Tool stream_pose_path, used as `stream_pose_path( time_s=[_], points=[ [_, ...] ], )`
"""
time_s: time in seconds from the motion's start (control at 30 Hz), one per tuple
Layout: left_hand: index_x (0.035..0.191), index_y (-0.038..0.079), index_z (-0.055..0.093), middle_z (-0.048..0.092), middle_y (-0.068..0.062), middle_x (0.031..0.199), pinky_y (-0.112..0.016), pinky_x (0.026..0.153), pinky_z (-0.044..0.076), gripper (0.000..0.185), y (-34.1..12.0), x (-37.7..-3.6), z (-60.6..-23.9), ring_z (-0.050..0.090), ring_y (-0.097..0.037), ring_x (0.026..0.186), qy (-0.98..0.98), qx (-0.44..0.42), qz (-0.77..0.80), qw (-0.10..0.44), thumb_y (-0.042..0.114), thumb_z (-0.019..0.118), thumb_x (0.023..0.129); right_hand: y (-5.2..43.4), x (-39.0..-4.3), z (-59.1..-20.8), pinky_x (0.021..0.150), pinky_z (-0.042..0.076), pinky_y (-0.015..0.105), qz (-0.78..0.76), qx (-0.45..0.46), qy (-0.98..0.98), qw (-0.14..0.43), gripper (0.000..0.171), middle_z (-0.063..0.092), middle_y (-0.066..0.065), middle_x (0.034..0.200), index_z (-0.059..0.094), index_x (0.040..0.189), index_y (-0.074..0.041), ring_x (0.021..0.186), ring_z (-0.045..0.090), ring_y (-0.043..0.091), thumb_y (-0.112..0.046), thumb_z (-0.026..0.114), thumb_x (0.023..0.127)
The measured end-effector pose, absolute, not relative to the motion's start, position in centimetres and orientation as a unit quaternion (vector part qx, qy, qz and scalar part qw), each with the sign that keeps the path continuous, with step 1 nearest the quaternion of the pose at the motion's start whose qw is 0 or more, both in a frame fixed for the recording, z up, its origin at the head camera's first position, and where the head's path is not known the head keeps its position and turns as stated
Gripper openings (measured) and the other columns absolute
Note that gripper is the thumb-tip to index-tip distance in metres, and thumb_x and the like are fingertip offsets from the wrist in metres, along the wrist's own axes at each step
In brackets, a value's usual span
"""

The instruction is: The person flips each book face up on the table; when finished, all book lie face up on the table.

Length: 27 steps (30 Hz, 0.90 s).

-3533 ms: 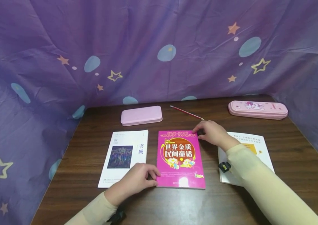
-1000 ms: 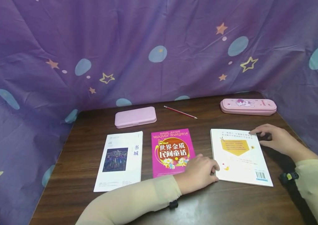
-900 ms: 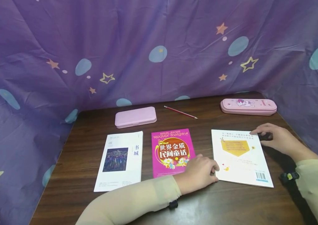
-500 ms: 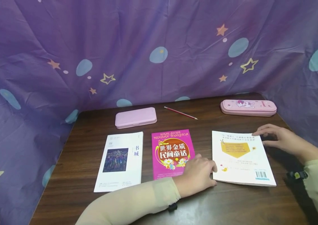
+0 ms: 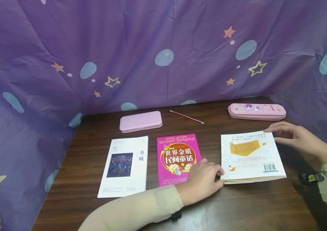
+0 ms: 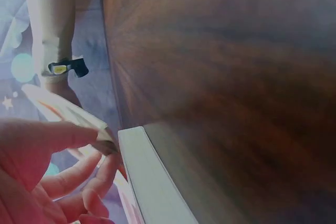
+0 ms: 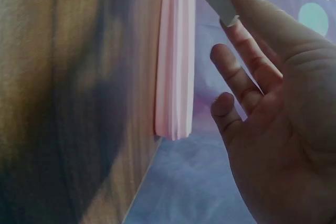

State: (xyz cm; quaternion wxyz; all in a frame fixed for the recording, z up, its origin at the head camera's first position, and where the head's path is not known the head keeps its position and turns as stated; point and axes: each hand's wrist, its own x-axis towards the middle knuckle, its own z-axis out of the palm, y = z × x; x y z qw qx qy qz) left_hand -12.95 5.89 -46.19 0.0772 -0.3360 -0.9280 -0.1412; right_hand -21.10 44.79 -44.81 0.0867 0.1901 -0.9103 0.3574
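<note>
Both hands hold a white paperback book (image 5: pixel 251 157) with a yellow panel and a barcode, at the right of the table. My left hand (image 5: pixel 205 179) pinches its front left corner between thumb and fingers, as the left wrist view also shows. At the far right corner, my right hand (image 5: pixel 299 138) grips the book between thumb and index finger, the other fingers spread apart. The book's right side is raised from the table, and its page edges show along the front. A pink book (image 5: pixel 178 157) lies flat under the left forearm, which hides its lower right part.
A white book (image 5: pixel 123 179) with a dark picture lies flat at the left. Behind the books are a plain pink case (image 5: pixel 141 121), a red pencil (image 5: pixel 187 117) and a pink pencil case (image 5: pixel 256 111) with a rabbit print. A purple curtain (image 5: pixel 140 41) borders the table.
Both hands have moved from the pink book to the white book at the right. In the last half second its right side has risen, with the right hand moving up and right.
</note>
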Motion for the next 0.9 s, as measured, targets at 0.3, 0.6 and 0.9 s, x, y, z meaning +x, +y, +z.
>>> stream_pose_path(
  time_s=[0.3,0.6,0.9],
  points=[
    [0.108,0.031,0.077,0.078,0.018,0.101,-0.009,0.057,0.028,0.016,4.6,-12.7,-45.4,0.049,0.0,0.077,-0.909,-0.326,-0.237,0.102,0.039,0.074,0.095,43.8,-20.8,-42.2,0.071,0.045,0.01,0.398,0.162,-0.894,0.13,0.036,0.067,-0.015,0.1,0.069,0.12,-0.002,0.082,0.06,-0.001,0.01,0.074,0.087],
    [0.111,0.026,0.077,0.051,0.011,0.062,-0.011,0.06,0.034,0.02,3.9,-12.5,-44.4,0.041,0.003,0.067,-0.866,-0.292,-0.405,0.04,0.039,0.074,0.095,42.3,-21.0,-40.2,0.064,0.042,0.011,0.404,0.096,-0.891,0.184,0.028,0.063,-0.019,0.086,0.071,0.112,-0.008,0.071,0.056,-0.003,0.001,0.079,0.086],
    [0.101,0.022,0.077,0.07,0.012,0.073,-0.01,0.06,0.038,0.013,3.9,-12.6,-44.9,0.043,0.011,0.057,-0.852,-0.267,-0.449,0.012,0.032,0.076,0.093,40.9,-21.1,-40.0,0.056,0.04,0.023,0.358,0.055,-0.922,0.134,0.025,0.058,-0.009,0.075,0.069,0.111,-0.01,0.064,0.052,0.006,-0.02,0.081,0.091]
  ],
)
